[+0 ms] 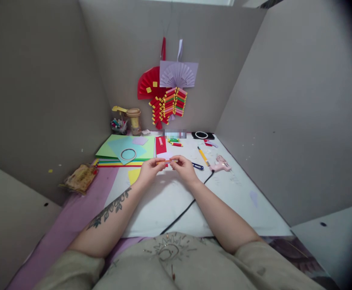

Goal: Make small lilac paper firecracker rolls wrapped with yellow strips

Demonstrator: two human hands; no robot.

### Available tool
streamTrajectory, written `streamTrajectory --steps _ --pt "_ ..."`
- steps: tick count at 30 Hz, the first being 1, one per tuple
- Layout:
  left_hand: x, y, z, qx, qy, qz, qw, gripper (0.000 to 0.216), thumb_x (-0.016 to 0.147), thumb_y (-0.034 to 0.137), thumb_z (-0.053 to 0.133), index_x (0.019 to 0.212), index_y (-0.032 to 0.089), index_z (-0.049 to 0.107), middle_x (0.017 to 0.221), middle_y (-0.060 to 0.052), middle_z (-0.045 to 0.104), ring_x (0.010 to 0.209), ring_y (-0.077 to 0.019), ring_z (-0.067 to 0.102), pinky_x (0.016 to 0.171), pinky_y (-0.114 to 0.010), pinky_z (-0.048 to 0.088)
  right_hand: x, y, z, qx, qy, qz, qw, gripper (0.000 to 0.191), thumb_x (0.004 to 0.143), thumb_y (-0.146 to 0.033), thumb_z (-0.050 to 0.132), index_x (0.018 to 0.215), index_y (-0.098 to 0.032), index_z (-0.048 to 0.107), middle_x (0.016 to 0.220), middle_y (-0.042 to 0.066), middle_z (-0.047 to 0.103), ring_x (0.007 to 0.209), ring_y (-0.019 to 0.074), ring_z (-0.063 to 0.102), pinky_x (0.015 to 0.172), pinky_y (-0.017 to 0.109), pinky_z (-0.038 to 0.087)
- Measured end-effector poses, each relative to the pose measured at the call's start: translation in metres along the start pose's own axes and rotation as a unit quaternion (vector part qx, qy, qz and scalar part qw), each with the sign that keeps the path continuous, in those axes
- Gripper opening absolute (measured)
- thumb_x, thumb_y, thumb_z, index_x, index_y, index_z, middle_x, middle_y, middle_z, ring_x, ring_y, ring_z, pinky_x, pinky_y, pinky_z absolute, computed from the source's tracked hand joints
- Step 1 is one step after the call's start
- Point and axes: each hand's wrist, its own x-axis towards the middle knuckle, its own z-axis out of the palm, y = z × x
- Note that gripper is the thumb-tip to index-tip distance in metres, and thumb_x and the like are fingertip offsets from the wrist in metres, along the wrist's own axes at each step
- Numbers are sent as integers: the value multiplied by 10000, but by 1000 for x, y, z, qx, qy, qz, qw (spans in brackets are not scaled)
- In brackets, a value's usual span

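Note:
Between my two hands I hold a small orange paper strip (pixel 163 162), pinched at both ends above the white tabletop; whether it is flat or rolled I cannot tell. My left hand (pixel 149 168) grips its left end between thumb and fingers. At the other end, my right hand (pixel 184 167) pinches it the same way. Just beyond my fingers lies a lilac paper piece (pixel 164 155), partly hidden. Behind it, a red paper sheet (pixel 160 150) carries a small pink paper roll (pixel 160 141). Green and red paper rolls with yellow ends (pixel 176 144) lie beside that.
Stacked coloured paper with a tape ring (pixel 128 154) lies at left. To the right are a yellow craft knife (pixel 203 156), blue thread snips (pixel 198 166) and a pink glue gun (pixel 221 166), its black cord (pixel 184 211) crossing the table. Paper fan ornaments (pixel 177 74) hang on the back panel.

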Motion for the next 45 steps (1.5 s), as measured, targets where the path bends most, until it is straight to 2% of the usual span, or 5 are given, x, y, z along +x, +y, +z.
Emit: streamTrajectory --steps 9,19,26,37,45 --pt "3 -8 -1 -36 -30 13 999 406 668 352 696 1005 134 636 814 -80 697 821 -217 655 677 -289 483 2 2 -3 11 4 -6 1000 248 704 -337 637 887 -170 633 625 -13 575 563 122 517 576 260 424" --pt "3 -7 -2 -26 -43 11 999 386 713 368 660 1028 148 628 869 -87 700 855 -217 654 703 -292 488 4 9 -5 50 -1 -4 999 276 679 -331 682 898 -169 642 628 -15 584 560 109 512 572 250 425" --pt "4 -4 -5 -32 -21 11 999 427 716 414 651 1035 131 619 889 -94 690 817 -201 647 701 -294 491 7 8 -6 119 -10 13 993 307 722 -415 614 908 -171 632 640 -8 571 575 114 530 568 260 457" --pt "-1 10 -5 0 -2 14 1000 411 678 355 692 1024 137 653 770 -50 684 686 -159 613 636 -266 466 10 9 -10 89 39 -7 995 237 713 -365 607 860 -182 643 617 -24 546 547 102 493 552 251 439" --pt "0 4 -5 -8 4 28 1000 376 681 360 689 981 134 662 742 -40 679 650 -134 587 619 -249 448 5 4 -4 107 -54 -11 993 331 643 -338 698 933 -200 617 745 -11 603 595 105 529 572 252 460"
